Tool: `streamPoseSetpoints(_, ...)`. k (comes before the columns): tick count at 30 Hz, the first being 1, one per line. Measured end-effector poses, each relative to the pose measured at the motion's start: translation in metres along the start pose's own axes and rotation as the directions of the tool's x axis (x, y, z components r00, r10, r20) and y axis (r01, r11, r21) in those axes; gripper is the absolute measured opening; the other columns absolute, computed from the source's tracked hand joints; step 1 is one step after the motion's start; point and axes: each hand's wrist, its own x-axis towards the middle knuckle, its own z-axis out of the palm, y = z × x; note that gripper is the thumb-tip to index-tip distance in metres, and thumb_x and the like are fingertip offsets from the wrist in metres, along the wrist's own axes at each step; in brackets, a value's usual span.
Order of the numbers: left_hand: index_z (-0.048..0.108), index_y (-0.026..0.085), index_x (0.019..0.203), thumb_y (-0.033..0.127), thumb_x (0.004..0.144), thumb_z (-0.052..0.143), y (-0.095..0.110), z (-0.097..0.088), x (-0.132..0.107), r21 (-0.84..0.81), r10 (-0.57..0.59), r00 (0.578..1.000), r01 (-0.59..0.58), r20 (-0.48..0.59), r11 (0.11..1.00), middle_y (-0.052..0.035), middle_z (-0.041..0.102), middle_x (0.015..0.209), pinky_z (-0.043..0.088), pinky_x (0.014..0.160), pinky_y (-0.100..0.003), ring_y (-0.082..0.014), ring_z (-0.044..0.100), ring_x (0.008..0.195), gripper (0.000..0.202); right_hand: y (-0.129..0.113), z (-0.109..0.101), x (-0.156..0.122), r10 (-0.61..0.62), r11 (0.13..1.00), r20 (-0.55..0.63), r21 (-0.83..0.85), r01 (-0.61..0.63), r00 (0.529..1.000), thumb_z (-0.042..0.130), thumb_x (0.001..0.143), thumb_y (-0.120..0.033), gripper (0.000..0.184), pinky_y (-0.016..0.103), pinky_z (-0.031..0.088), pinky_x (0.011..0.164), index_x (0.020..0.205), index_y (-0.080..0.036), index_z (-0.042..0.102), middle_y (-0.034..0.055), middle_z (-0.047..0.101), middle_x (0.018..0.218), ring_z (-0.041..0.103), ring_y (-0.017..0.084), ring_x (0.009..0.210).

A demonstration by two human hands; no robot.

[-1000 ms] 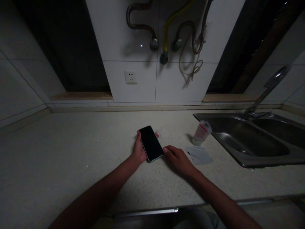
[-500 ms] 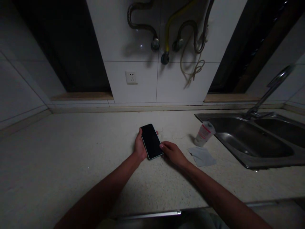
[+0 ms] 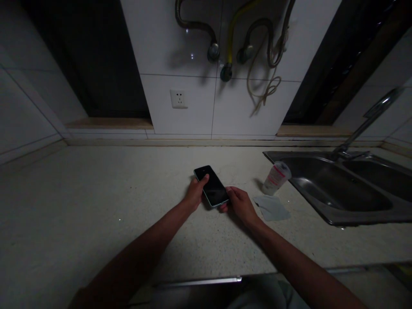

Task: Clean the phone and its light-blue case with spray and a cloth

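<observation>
A smartphone (image 3: 213,189) with a dark screen and a pale edge is held tilted over the pale countertop (image 3: 96,193). My left hand (image 3: 195,193) grips its left side, with the thumb lying across the screen. At the lower right corner of the phone, my right hand (image 3: 240,204) pinches the edge, thumb on top and fingers underneath. Part of the fingers of both hands is hidden beneath the phone. To the right of my right hand lies a grey cloth (image 3: 273,208), and behind it stands a translucent plastic cup (image 3: 276,178) with red print, leaning slightly.
A steel double sink (image 3: 334,184) with a tall faucet (image 3: 367,122) occupies the right side. On the tiled wall are a power socket (image 3: 178,99), hoses (image 3: 199,25) with valves, and a tied cord (image 3: 267,91). A dark window (image 3: 86,60) is at the left.
The phone has shifted slightly right and turned a little. My left thumb has moved from the phone's edge onto its screen. My right hand has moved slightly right with the phone's corner.
</observation>
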Motion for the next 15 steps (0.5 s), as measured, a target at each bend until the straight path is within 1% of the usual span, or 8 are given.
streamPoseSetpoints(2,0.064,0.014,0.087,0.052,0.057,0.088,-0.001,-0.001,0.001,0.001,0.059,0.997,-0.059,-0.058,0.998,-0.0044,0.067,0.077,0.051,0.066,-0.03,-0.0179,0.063,0.069,0.054,-0.003,0.001,-0.002,-0.006,1.0,0.04,0.026,0.005,0.999,0.055,0.084,-0.065,0.05,0.028,0.053,0.049,0.085,-0.016,0.062,0.0026,0.066,0.053,0.064,0.018,0.047)
streamPoseSetpoints(4,0.063,0.015,0.085,0.054,0.059,0.086,-0.002,-0.002,0.002,-0.007,0.089,0.991,-0.09,-0.096,0.996,-0.0027,0.065,0.074,0.05,0.065,-0.029,-0.0162,0.061,0.065,0.053,-0.007,0.003,-0.005,-0.013,0.999,0.082,0.045,0.009,0.997,0.056,0.084,-0.066,0.051,0.029,0.055,0.051,0.089,-0.015,0.064,0.0025,0.067,0.055,0.066,0.019,0.048)
streamPoseSetpoints(7,0.062,0.016,0.084,0.055,0.062,0.083,-0.004,-0.002,0.002,-0.015,0.071,0.987,-0.074,-0.145,0.997,-0.0027,0.064,0.072,0.05,0.062,-0.03,-0.0168,0.061,0.063,0.05,-0.01,0.005,-0.007,-0.026,0.998,0.127,0.067,0.017,0.992,0.057,0.085,-0.064,0.051,0.029,0.056,0.053,0.094,-0.014,0.066,0.0028,0.068,0.058,0.067,0.019,0.052)
streamPoseSetpoints(10,0.062,0.016,0.083,0.054,0.061,0.084,-0.003,-0.003,0.002,-0.027,0.055,0.986,-0.06,-0.156,0.998,-0.0033,0.064,0.071,0.05,0.062,-0.031,-0.0176,0.061,0.062,0.049,-0.012,0.006,-0.008,-0.046,0.996,0.145,0.084,0.034,0.988,0.056,0.086,-0.064,0.052,0.031,0.057,0.055,0.095,-0.015,0.067,0.0033,0.069,0.061,0.068,0.019,0.054)
streamPoseSetpoints(15,0.062,0.015,0.081,0.053,0.06,0.086,-0.001,-0.003,0.0,-0.057,0.05,0.99,-0.058,-0.129,0.997,-0.0038,0.064,0.069,0.05,0.058,-0.031,-0.0174,0.061,0.06,0.05,-0.013,0.006,-0.009,-0.053,0.995,0.144,0.092,0.04,0.988,0.057,0.085,-0.066,0.052,0.034,0.058,0.057,0.096,-0.016,0.067,0.0038,0.069,0.063,0.067,0.02,0.054)
